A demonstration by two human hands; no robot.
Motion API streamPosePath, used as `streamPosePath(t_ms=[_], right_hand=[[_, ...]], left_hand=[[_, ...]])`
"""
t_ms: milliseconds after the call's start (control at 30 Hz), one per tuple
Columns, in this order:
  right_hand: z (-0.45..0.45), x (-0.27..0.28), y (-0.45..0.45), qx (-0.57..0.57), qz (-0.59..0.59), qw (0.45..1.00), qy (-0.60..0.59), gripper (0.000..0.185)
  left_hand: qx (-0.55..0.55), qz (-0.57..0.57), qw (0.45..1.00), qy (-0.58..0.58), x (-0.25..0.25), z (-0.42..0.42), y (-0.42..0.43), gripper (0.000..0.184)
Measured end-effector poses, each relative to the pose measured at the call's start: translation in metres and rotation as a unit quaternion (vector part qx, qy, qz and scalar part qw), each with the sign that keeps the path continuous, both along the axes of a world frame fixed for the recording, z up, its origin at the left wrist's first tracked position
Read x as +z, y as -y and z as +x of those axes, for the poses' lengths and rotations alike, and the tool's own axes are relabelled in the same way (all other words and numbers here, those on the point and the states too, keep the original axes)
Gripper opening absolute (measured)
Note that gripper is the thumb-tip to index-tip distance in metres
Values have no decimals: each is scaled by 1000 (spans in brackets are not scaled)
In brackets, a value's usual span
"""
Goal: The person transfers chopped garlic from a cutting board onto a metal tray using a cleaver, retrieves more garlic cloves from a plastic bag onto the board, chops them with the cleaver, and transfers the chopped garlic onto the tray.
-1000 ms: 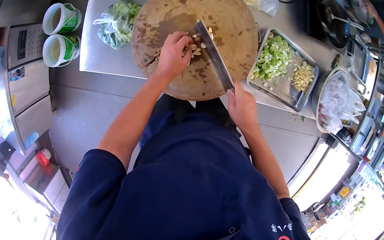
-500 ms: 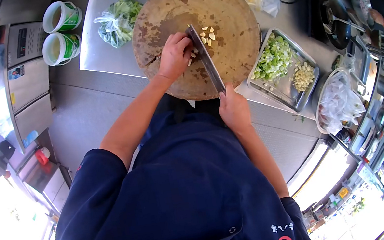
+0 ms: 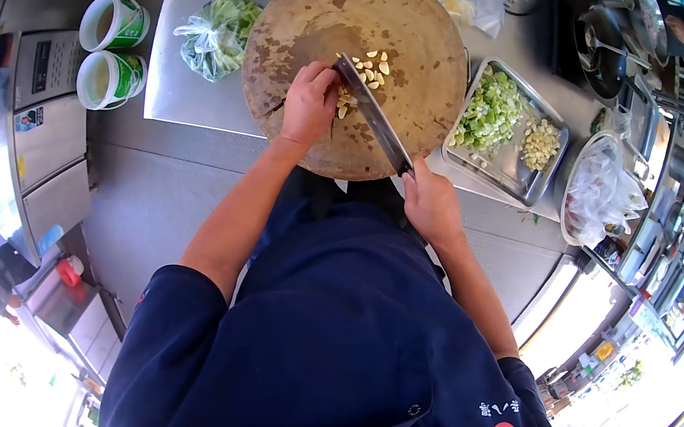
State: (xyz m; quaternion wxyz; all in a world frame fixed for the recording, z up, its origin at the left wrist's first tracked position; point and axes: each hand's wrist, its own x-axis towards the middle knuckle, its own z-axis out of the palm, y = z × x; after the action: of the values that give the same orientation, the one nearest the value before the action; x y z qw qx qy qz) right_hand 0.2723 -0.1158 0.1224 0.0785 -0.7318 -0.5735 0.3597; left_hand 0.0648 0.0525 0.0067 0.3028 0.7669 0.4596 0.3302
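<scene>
A round wooden chopping block (image 3: 410, 18) lies before me, with pale garlic pieces (image 3: 374, 70) scattered to the right of the blade. My right hand (image 3: 433, 202) grips the handle of a cleaver (image 3: 378, 120), whose blade slants across the block with its edge down. At the blade's far end, my left hand (image 3: 310, 105) is closed, fingers curled against the flat side. More garlic (image 3: 345, 103) shows beside those fingertips; what lies right under them is mostly hidden.
To the right sits a metal tray (image 3: 518, 198) with chopped greens (image 3: 493, 110) and minced garlic (image 3: 540, 144). Beyond it is a basket lined with plastic bags (image 3: 603, 188). A bag of leafy greens (image 3: 223, 37) lies at the left, and two white tubs (image 3: 110, 78) stand farther off.
The garlic pieces right of the blade look more numerous. My right hand and the cleaver handle have shifted slightly right and down, while my left hand stays by the blade.
</scene>
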Motion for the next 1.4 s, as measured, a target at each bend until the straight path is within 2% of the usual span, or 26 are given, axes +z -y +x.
streamPosePath(t_ms=[233,333,400,533,600,733,800,933,1000,1100,1233,1333,1400], right_hand=[[-11,-27,-4,2,-1,1000,27,16],[-6,-31,3,-40,11,999,-13,19],[-4,-34,5,-55,77,995,-38,17],[-1,-10,2,-29,47,998,-40,16],[-5,-4,0,27,20,999,6,16],[-14,-4,-11,33,2,999,22,16],[-18,-8,-15,4,-47,998,31,16],[-14,-27,-7,31,6,999,42,17],[-5,-32,-6,13,33,999,9,15],[-2,-28,-1,0,47,999,19,13],[1,-13,4,-6,45,999,-1,12],[1,-2,2,36,47,998,-10,12],[-4,2,0,62,-7,998,30,12]], left_hand=[[3,-9,1000,5,-1,-1,2,14],[4,-28,1000,12,7,-2,6,16],[33,-40,999,9,12,-5,6,18],[47,-28,998,9,8,-9,9,14],[32,-5,999,-18,3,-8,9,15],[24,-1,999,-29,-3,-10,10,15],[19,4,1000,-23,1,-11,10,15],[39,-29,999,6,12,-17,14,14],[33,-30,999,-11,8,-26,17,14],[27,-50,998,14,5,-28,19,13],[33,-47,998,12,9,-26,22,14],[45,-33,998,13,10,-24,25,14],[48,-32,998,6,4,-23,25,14]])
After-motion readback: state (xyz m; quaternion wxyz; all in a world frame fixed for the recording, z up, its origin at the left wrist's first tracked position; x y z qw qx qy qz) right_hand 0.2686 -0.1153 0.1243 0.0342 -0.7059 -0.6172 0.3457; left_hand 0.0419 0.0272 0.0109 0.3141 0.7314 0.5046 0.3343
